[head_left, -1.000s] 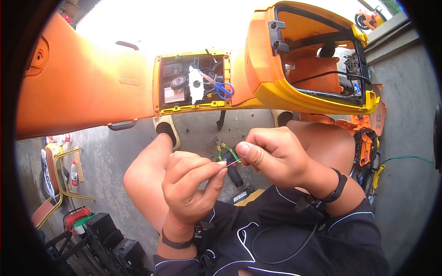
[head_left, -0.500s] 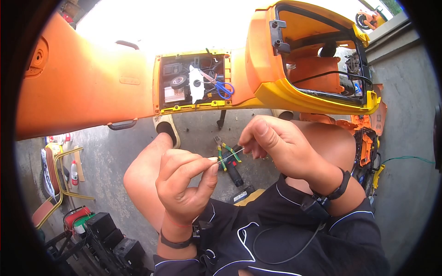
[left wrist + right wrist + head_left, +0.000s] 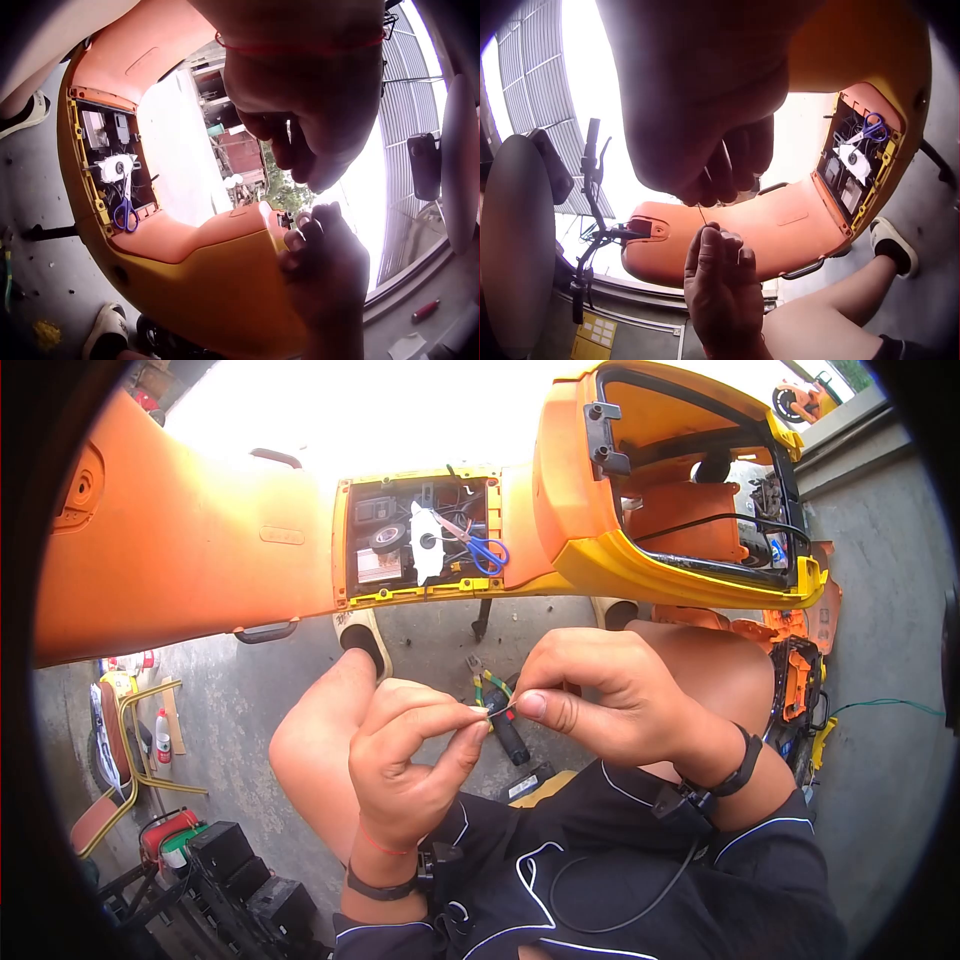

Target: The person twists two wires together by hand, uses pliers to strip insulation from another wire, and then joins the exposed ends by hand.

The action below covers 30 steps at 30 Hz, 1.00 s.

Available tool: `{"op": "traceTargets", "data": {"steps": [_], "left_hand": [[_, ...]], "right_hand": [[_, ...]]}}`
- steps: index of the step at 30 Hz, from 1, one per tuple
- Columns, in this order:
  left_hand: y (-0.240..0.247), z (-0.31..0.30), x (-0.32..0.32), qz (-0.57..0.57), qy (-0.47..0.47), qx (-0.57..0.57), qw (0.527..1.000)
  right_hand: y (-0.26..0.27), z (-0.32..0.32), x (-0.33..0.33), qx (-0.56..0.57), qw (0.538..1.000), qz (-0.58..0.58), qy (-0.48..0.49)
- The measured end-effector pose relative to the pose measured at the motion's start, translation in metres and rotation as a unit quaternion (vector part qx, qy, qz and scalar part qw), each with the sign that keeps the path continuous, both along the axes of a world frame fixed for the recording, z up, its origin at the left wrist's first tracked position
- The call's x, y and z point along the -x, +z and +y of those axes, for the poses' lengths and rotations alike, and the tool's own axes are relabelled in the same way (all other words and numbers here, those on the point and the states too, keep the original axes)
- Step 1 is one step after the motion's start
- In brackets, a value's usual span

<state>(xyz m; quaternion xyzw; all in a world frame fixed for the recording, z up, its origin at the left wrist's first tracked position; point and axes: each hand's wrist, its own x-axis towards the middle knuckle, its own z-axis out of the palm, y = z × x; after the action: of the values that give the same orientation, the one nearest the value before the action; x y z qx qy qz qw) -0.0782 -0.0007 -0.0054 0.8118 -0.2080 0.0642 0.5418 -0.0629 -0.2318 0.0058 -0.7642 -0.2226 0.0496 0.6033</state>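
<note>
A short thin wire [image 3: 502, 709] spans the small gap between the two hands in the head view. The left hand [image 3: 405, 750] pinches one end between thumb and forefinger. At the other end, the right hand [image 3: 610, 705] pinches it with thumb and forefinger. In the right wrist view the wire [image 3: 702, 214] shows as a fine dark line above the left hand's fingertips [image 3: 710, 234]. Both hands are held above the floor, over pliers with green and yellow handles [image 3: 478, 685]. The left wrist view shows the hands dark, the wire not discernible.
Beyond the hands stands an orange and yellow scooter body [image 3: 230, 550] with an open compartment holding blue-handled scissors [image 3: 487, 556], a tape roll [image 3: 388, 539] and white material [image 3: 427, 545]. A black-handled tool [image 3: 511, 742] lies on the floor. Black boxes [image 3: 222, 857] are at lower left.
The right hand moved away from the left along the wire, then came back close and now pinches its end. The left hand shifted slightly and keeps its pinch.
</note>
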Motion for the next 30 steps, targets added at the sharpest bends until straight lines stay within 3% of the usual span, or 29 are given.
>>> {"op": "traceTargets", "data": {"steps": [12, 14, 16, 18, 20, 21, 23, 24, 26, 30], "left_hand": [[0.001, -0.001, 0.002, 0.041, 0.017, -0.033, 0.998], [0.002, -0.002, 0.001, -0.047, 0.033, -0.094, 0.994], [0.003, -0.003, 0.002, -0.061, 0.039, -0.104, 0.992], [0.003, -0.003, 0.003, -0.075, 0.045, -0.113, 0.990], [0.002, -0.002, 0.004, 0.031, 0.048, -0.027, 0.998], [0.005, -0.002, 0.003, 0.031, 0.048, -0.029, 0.998], [0.014, -0.001, -0.001, 0.150, -0.009, -0.020, 0.988], [0.011, 0.001, 0.000, 0.150, -0.009, -0.019, 0.988], [0.005, 0.004, -0.001, 0.258, -0.065, 0.060, 0.962], [0.017, 0.007, -0.003, 0.262, -0.105, 0.039, 0.958]], "right_hand": [[0.002, 0.000, 0.003, 0.048, 0.999, 0.002, -0.018], [0.002, 0.002, 0.004, 0.029, 0.999, 0.024, -0.026], [0.003, 0.002, 0.005, 0.027, 0.996, 0.080, -0.041], [0.001, 0.001, 0.004, 0.035, 0.998, 0.042, -0.035], [0.001, 0.001, 0.002, 0.039, 0.999, 0.004, -0.029], [0.002, 0.000, 0.002, 0.048, 0.998, -0.016, -0.021], [0.003, -0.001, 0.001, 0.058, 0.998, -0.037, -0.013], [0.003, -0.002, 0.000, 0.057, 0.997, -0.042, -0.008], [0.003, -0.003, 0.000, 0.056, 0.997, -0.047, -0.004], [0.002, -0.001, 0.002, 0.048, 0.997, -0.054, 0.009]]}}
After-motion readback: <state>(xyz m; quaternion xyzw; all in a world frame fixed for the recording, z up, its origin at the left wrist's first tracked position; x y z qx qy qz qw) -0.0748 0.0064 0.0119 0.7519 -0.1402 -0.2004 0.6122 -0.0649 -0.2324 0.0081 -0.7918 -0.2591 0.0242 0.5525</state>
